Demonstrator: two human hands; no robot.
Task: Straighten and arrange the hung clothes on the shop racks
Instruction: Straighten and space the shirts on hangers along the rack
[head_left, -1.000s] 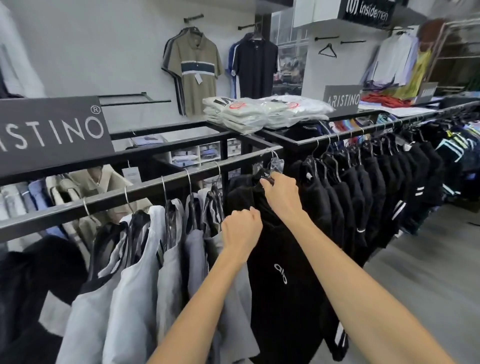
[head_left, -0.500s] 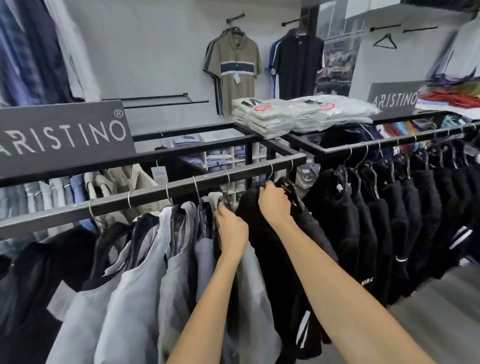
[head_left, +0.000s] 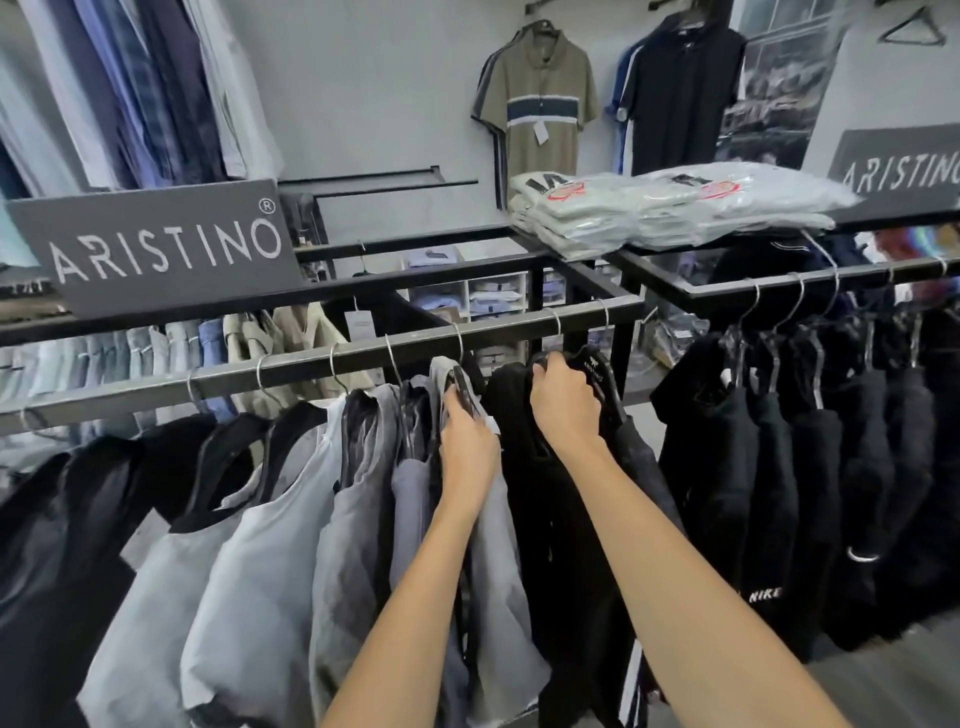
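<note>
A dark metal rack rail (head_left: 311, 364) runs across the view with several grey sleeveless tops (head_left: 270, 519) and black garments on wire hangers. My left hand (head_left: 467, 447) grips the black hanger at the shoulder of the rightmost grey top (head_left: 498, 571). Beside it, my right hand (head_left: 566, 400) grips the neck of a black garment (head_left: 540, 519) hanging near the rail's right end. Both forearms reach up from the bottom of the frame.
A second rack (head_left: 779, 291) at right carries several black clothes (head_left: 779, 493). Folded bagged shirts (head_left: 649, 208) lie stacked on the rack top. Two grey ARISTINO signs (head_left: 161, 249) stand on the racks. Polo shirts (head_left: 540, 104) hang on the back wall.
The view swung left and closer to the rack. My left hand moved from the black garment to the grey top's hanger; my right hand stays on the black garment's neck.
</note>
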